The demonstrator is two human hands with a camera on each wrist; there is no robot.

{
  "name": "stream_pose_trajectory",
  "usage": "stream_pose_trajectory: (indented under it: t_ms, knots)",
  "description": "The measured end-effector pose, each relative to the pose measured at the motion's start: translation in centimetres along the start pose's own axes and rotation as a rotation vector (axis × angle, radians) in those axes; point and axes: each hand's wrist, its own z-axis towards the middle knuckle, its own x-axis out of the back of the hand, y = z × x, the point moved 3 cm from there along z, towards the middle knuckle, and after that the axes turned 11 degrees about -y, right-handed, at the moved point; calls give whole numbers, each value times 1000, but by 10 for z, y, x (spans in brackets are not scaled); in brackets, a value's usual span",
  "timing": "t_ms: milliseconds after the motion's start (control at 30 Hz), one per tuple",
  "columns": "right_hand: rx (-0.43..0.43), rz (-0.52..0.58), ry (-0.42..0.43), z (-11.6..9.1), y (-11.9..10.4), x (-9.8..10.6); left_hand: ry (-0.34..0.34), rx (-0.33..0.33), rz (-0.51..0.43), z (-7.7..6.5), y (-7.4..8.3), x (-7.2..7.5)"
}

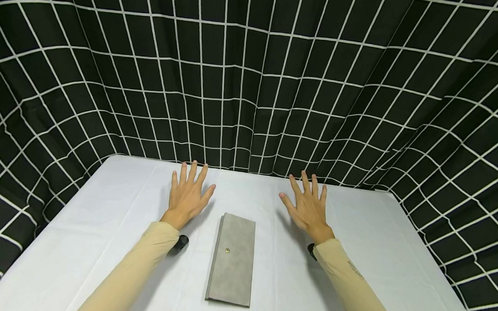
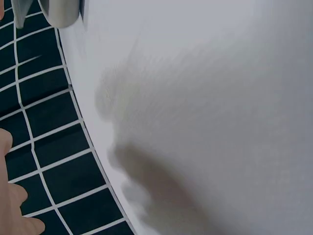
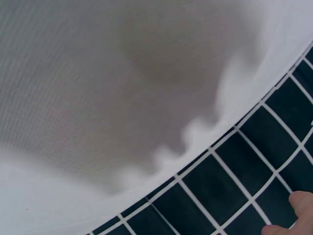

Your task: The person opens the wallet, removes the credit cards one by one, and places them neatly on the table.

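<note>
A flat grey case [image 1: 239, 263] with a suede-like surface and a small brass snap [image 1: 227, 250] lies lengthwise on the white cloth, between the two forearms. Its flap looks folded over, and whatever is inside is hidden. To its upper left my left hand [image 1: 188, 194] hovers palm down above the cloth, fingers straight and spread. On the other side my right hand [image 1: 309, 208] is held the same way, also spread. Neither hand touches the case. Only a few fingertips [image 2: 17, 196] show in the left wrist view, and a few more fingertips [image 3: 303, 205] in the right one.
The white cloth [image 1: 115, 205] covers the table. A black curtain with a white grid [image 1: 244, 80] encloses its back and both sides, meeting the far edge just beyond the fingers. Dark wrist bands [image 1: 179, 243] show at both cuffs.
</note>
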Motion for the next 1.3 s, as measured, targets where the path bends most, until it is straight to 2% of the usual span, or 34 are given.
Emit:
stream_pose_trajectory:
  t_ms: [333,567,733,967,1300]
  knots:
    - [10,-3,17,-10,-11,5,-13,-11,-18,-16,8,0]
    - [10,3,0,-20,-19,2,-6,-33,-17,-28,13,0]
    - [17,-8,25,-27,-23,2,-11,-38,-38,-38,15,1]
    - [22,14,22,-39,-29,1,-18,-55,-84,-51,19,-1]
    - [39,64,15,-57,-44,-3,-27,-102,-92,-67,24,-5]
